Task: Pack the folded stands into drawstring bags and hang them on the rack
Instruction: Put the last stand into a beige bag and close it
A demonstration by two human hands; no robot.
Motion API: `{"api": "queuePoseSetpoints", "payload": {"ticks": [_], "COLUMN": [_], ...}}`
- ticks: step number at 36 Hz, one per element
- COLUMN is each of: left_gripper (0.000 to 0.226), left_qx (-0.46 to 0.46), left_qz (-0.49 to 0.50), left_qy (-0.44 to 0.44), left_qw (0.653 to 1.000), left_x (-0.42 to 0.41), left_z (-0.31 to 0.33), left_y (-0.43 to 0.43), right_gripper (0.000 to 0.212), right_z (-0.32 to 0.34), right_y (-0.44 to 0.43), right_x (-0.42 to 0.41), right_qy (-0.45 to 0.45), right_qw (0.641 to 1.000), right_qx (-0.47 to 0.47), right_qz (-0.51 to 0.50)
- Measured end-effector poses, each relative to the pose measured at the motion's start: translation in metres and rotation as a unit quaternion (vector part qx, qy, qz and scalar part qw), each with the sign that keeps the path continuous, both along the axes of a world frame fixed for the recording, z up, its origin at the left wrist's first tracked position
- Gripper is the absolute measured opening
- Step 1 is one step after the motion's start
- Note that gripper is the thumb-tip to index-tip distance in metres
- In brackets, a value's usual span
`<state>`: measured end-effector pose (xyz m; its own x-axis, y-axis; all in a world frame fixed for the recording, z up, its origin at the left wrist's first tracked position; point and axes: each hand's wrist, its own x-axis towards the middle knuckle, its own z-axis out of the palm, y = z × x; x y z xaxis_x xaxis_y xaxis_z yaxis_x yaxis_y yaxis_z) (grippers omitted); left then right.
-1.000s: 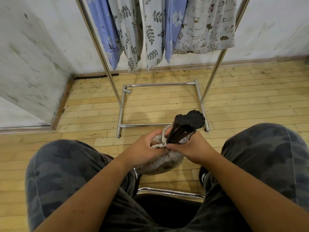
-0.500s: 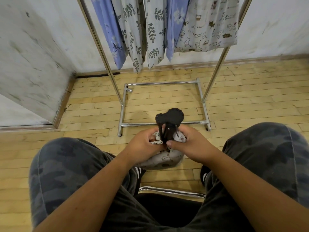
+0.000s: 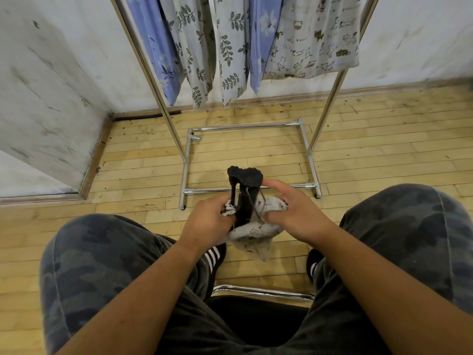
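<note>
Plank floor (image 3: 384,139), scuffed white walls (image 3: 51,73), chrome rack (image 3: 245,126) ahead, its hanging bags (image 3: 314,42) cut off up top. Left hand (image 3: 208,221) and right hand (image 3: 291,211) both grip the drawstring bag (image 3: 253,230) between the knees, with the black folded stand (image 3: 244,196) half-buried inside.

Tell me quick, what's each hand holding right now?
Left hand: grips the drawstring bag by its bunched rim.
Right hand: holds the bag's other side, a fingertip touching the folded stand.

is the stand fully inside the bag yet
Only partly: the stand sticks up, black top out of the drawstring bag, which the left hand and right hand grip.
</note>
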<state>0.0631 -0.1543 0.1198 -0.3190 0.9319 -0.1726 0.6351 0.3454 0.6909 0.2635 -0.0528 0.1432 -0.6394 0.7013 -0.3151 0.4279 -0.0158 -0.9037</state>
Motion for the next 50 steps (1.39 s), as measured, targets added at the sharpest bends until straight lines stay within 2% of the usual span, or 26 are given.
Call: {"api": "queuePoseSetpoints", "payload": {"ticks": [3, 6, 9, 12, 16, 19, 22, 25, 30, 37, 40, 46, 50], "left_gripper": [0.026, 0.014, 0.021, 0.023, 0.028, 0.026, 0.026, 0.028, 0.034, 0.007, 0.007, 0.024, 0.016], "left_qx": [0.000, 0.004, 0.009, 0.023, 0.039, 0.042, 0.038, 0.024, -0.013, 0.008, 0.021, 0.032, 0.036], "left_qz": [-0.014, -0.052, -0.064, -0.080, -0.089, -0.087, -0.087, -0.085, 0.021, 0.037, 0.033, 0.006, 0.031], "left_qy": [0.031, 0.084, 0.116, 0.133, 0.110, 0.090, 0.077, 0.047, 0.027, -0.034, -0.068, -0.026, -0.006], "left_qw": [0.999, 0.995, 0.991, 0.988, 0.989, 0.991, 0.993, 0.995, 0.999, 0.999, 0.997, 0.999, 0.999], "left_x": [-0.003, -0.003, -0.001, -0.002, -0.002, -0.001, 0.000, 0.000, -0.006, -0.007, -0.007, -0.005, -0.006], "left_z": [-0.003, -0.008, -0.009, -0.009, -0.010, -0.009, -0.008, -0.004, -0.004, -0.004, -0.002, 0.003, 0.005], "left_y": [-0.001, -0.004, -0.006, -0.006, -0.006, -0.006, -0.006, -0.005, 0.000, 0.000, 0.000, -0.005, -0.002], "right_gripper": [0.070, 0.065, 0.060, 0.068, 0.073, 0.061, 0.052, 0.046, 0.049, 0.048, 0.050, 0.057, 0.054], "right_z": [0.004, 0.006, 0.011, 0.017, 0.017, 0.013, 0.011, 0.008, 0.007, 0.001, -0.002, -0.002, -0.006], "right_y": [0.000, -0.001, -0.001, -0.003, -0.006, -0.009, -0.011, -0.009, -0.005, -0.006, -0.006, -0.007, -0.005], "right_x": [0.000, 0.000, 0.000, 0.001, 0.002, 0.000, -0.001, 0.000, 0.002, -0.001, -0.004, -0.002, 0.000], "right_qy": [0.021, 0.049, 0.084, 0.107, 0.130, 0.150, 0.152, 0.140, 0.073, -0.041, -0.076, -0.091, -0.089], "right_qw": [0.999, 0.998, 0.995, 0.993, 0.988, 0.983, 0.985, 0.989, 0.997, 0.994, 0.990, 0.987, 0.988], "right_qx": [-0.012, -0.026, -0.032, -0.046, -0.079, -0.101, -0.083, -0.056, 0.010, 0.088, 0.103, 0.118, 0.120], "right_qz": [-0.022, -0.030, -0.033, -0.004, 0.030, 0.031, 0.010, -0.005, 0.000, 0.042, 0.052, 0.055, 0.049]}}
